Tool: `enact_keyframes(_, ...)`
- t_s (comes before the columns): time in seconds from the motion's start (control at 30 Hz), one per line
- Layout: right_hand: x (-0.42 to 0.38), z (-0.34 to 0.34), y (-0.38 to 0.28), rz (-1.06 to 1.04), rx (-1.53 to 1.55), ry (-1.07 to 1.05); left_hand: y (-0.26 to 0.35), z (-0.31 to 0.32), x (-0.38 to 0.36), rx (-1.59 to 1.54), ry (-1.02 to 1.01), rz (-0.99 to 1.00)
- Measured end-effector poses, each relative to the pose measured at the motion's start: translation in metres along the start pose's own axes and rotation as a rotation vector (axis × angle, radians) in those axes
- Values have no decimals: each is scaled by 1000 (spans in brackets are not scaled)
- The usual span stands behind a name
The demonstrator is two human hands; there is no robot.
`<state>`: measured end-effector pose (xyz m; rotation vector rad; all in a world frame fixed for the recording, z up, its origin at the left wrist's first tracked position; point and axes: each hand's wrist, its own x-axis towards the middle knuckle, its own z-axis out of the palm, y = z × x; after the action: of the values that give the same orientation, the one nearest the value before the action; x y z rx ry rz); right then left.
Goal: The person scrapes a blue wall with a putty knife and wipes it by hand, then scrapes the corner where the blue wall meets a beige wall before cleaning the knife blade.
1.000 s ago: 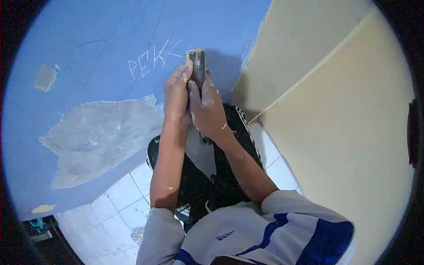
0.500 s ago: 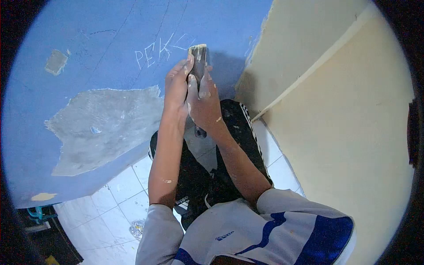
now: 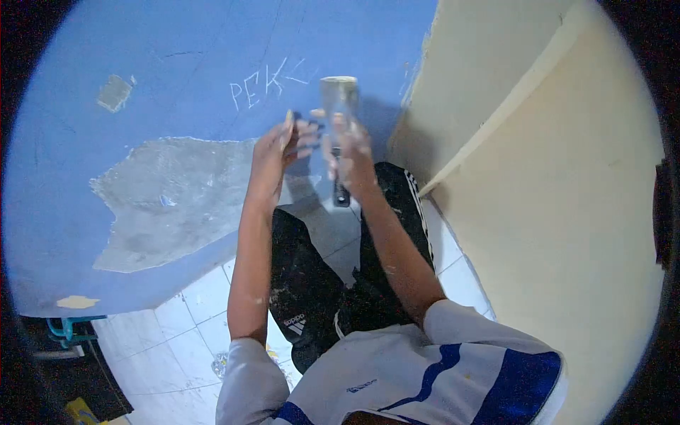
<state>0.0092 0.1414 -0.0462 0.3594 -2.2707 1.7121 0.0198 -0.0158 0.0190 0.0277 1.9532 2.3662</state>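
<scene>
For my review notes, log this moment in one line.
left hand: apart from scraper, fingers open | right hand: holds scraper, blade up, blurred | ahead: blue wall, grey patch, scratched letters

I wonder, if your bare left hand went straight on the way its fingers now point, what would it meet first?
Probably your right hand, around the grey-bladed, black-handled scraper: the left hand points across toward it. Blur and the single view leave the depth between them unclear.
</scene>
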Motion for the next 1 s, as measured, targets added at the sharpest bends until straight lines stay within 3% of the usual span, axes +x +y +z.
enact_keyframes(0.13,-3,-49,23,-538,-284,75,-41,-38,-56,74,173,-59)
enact_keyframes(0.2,3,-72,-4,-615,-342,54,-65,-43,-83,100,303,-104)
enact_keyframes(0.3,20,-85,10,-872,-601,102,-133,-64,-115,214,386,4)
enact_keyframes(0.37,37,-83,4,-851,-481,175,-160,-70,-132,423,429,79)
enact_keyframes(0.5,63,-68,-1,-839,-442,172,-156,-60,-132,370,400,195)
enact_keyframes(0.6,62,-55,-5,-777,-141,-88,-164,-61,-126,605,390,204)
enact_keyframes(0.7,48,-49,4,-639,-165,-431,-152,-48,-127,671,381,205)
enact_keyframes(0.87,60,-62,3,-846,-215,-58,-147,-46,-129,710,381,176)
enact_keyframes(0.93,63,-62,-2,-801,-189,-60,-145,-44,-129,748,368,178)
enact_keyframes(1.0,64,-57,-7,-672,-62,-211,-148,-44,-127,721,355,219)
